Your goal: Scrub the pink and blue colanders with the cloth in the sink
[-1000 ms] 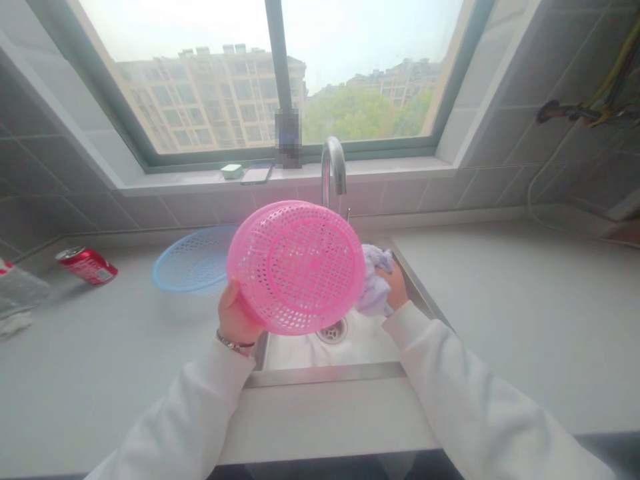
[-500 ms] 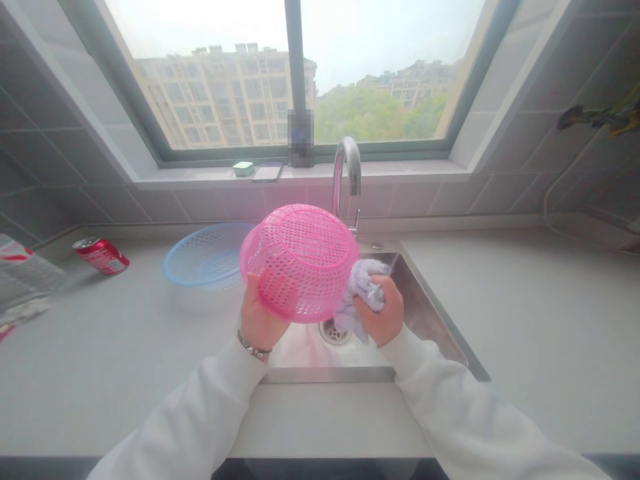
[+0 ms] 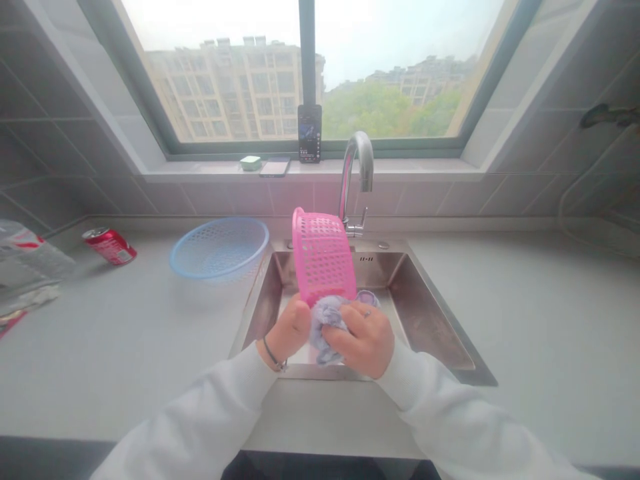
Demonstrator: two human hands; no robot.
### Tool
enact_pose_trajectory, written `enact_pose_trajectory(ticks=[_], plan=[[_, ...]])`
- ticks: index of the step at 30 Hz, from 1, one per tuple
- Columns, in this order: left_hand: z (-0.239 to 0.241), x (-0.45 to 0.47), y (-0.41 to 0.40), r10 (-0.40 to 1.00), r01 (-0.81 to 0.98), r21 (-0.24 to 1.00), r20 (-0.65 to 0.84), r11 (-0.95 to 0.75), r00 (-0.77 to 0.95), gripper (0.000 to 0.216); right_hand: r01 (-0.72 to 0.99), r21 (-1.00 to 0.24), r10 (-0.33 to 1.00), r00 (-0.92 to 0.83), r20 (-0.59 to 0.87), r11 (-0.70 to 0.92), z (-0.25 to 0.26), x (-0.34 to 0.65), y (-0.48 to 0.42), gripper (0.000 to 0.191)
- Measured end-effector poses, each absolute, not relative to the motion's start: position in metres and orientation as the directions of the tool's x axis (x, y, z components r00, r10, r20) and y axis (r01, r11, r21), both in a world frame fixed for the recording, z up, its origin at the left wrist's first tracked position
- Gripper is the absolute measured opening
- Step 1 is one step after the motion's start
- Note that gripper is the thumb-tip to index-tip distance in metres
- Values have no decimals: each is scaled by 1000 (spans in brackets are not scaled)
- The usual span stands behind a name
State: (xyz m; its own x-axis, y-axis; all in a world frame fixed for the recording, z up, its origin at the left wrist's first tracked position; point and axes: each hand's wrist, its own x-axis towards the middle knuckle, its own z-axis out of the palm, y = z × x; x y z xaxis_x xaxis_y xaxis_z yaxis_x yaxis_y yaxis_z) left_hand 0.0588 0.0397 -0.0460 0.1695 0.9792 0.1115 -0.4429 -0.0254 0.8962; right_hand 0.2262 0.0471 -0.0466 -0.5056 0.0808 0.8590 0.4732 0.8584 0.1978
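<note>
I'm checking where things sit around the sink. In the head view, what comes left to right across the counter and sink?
Clear plastic bag → red soda can → blue plastic basket → pink plastic basket → right steel wall of the sink

Faint marks only: nothing reads clearly
On the back wall of the steel sink (image 3: 430,313), a tiny stamped mark (image 3: 366,259) looks like "II·II", though it is too small to be sure. The red drink can (image 3: 109,245) has a pale label patch, too blurred to read, and the upright phone (image 3: 310,133) shows small on-screen print, also illegible.
</note>
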Motion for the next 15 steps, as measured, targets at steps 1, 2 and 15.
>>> enact_pose_trajectory(ticks=[1, 2, 15], plan=[[-46, 58, 41, 971, -358, 930, 156, -83, 179, 84, 479, 197, 87, -507, 858, 856, -47, 228, 48, 14], [-46, 56, 43, 958, -260, 953, 208, -154, 196, 87, 490, 194, 93, -502, 860, 850, -47, 229, 49, 13], [-46, 46, 38, 849, 413, 823, 145, -389, 509, 40, 652, -183, 394, -193, 899, 736, -35, 281, 100, 20]])
